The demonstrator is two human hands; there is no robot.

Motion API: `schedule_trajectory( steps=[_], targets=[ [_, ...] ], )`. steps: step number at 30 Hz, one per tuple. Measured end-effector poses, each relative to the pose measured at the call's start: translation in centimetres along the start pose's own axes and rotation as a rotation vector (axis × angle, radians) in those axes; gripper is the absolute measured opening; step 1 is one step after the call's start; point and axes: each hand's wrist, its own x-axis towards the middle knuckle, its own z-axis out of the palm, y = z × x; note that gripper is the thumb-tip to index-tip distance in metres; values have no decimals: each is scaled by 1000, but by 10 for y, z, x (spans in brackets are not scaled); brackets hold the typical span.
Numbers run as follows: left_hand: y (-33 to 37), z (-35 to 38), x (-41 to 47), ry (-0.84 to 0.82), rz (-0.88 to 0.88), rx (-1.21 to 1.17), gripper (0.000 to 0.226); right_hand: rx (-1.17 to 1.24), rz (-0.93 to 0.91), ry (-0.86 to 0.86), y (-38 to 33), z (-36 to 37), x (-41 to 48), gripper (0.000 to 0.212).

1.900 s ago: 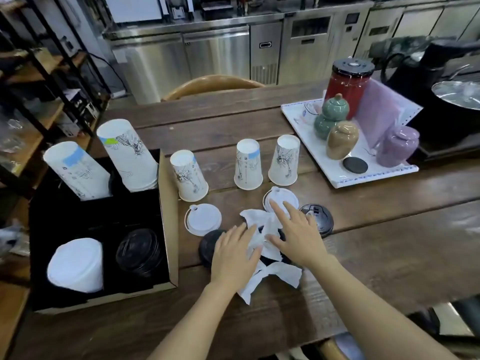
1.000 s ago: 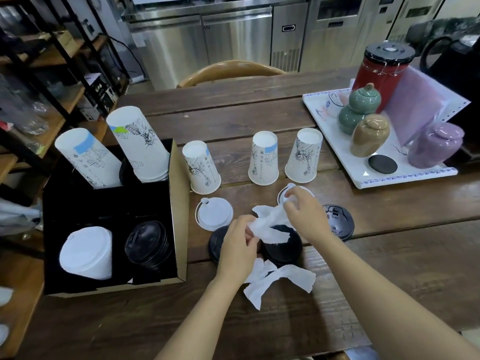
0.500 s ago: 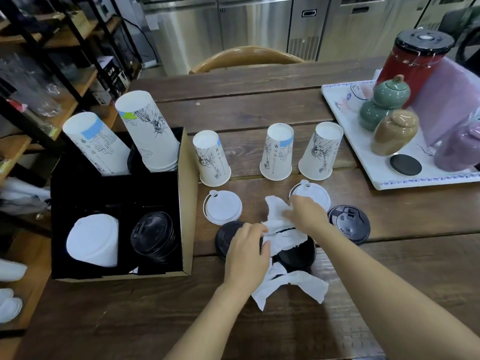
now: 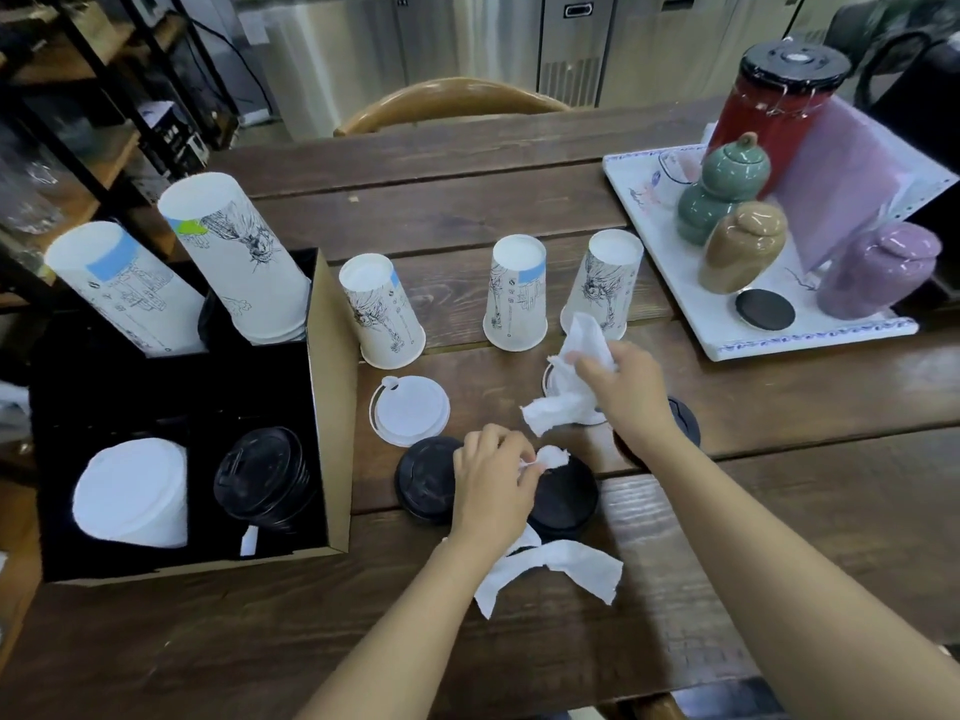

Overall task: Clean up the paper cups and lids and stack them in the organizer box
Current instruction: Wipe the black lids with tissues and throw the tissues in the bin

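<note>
Three upside-down paper cups [image 4: 514, 296] stand in a row on the wooden table. Below them lie a white lid [image 4: 410, 410] and black lids [image 4: 423, 480], one [image 4: 566, 498] under my left hand. My right hand [image 4: 621, 392] grips a crumpled white tissue [image 4: 576, 371], lifted over another white lid. My left hand [image 4: 493, 480] pinches a small piece of tissue above the black lids. A further tissue strip [image 4: 566, 569] lies on the table. The organizer box [image 4: 330, 387] at left holds two cup stacks [image 4: 239, 257], a white lid stack [image 4: 132, 493] and a black lid stack [image 4: 265, 478].
A white tray [image 4: 675, 298] at the right carries ceramic jars, a red canister [image 4: 774, 101] and a purple sheet. A wooden chair back [image 4: 457, 103] stands beyond the table's far edge. Shelving runs along the left, steel cabinets along the back.
My right hand has lifted the tissue up and to the right, off the black lids. My left hand has kept a small torn piece. The view has shifted closer to the table.
</note>
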Motion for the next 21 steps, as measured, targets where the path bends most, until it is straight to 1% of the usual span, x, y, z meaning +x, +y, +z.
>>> schedule_trajectory(
  steps=[2, 5, 7, 9, 10, 11, 12, 13, 14, 16, 17, 19, 21],
  targets=[
    [4, -12, -1, 55, -21, -94, 12, -24, -5, 29, 3, -6, -3, 22],
    [2, -35, -6, 75, -119, -312, 13, -10, 24, 46, 6, -17, -15, 20],
    [-2, -45, -11, 71, -162, -342, 16, -3, 23, 2, 9, -22, -26, 23],
    [-6, -50, -15, 55, -183, -275, 18, -46, 13, -56, 14, -23, -38, 24],
    [-7, -50, -18, 35, -196, -235, 17, -81, 6, -92, 17, -23, -43, 20],
    [-9, -48, -20, 7, -204, -194, 14, -116, -1, -142, 21, -22, -47, 15],
    [-9, -47, -22, -30, -209, -144, 10, -150, -2, -210, 25, -22, -50, 15],
    [-9, -46, -24, -79, -214, -78, 6, -190, 5, -297, 30, -22, -53, 20],
    [-8, -44, -27, -128, -215, -5, 11, -226, 14, -390, 32, -23, -58, 25],
    [-8, -40, -30, -229, -208, 127, 31, -333, 4, -556, 35, -23, -67, 28],
    [-8, -37, -33, -280, -209, 166, 40, -407, -10, -610, 37, -24, -73, 29],
    [-9, -33, -37, -359, -205, 185, 50, -500, -49, -646, 39, -24, -85, 38],
    [-13, -29, -41, -408, -202, 179, 52, -593, -110, -607, 41, -23, -93, 44]
  ],
)
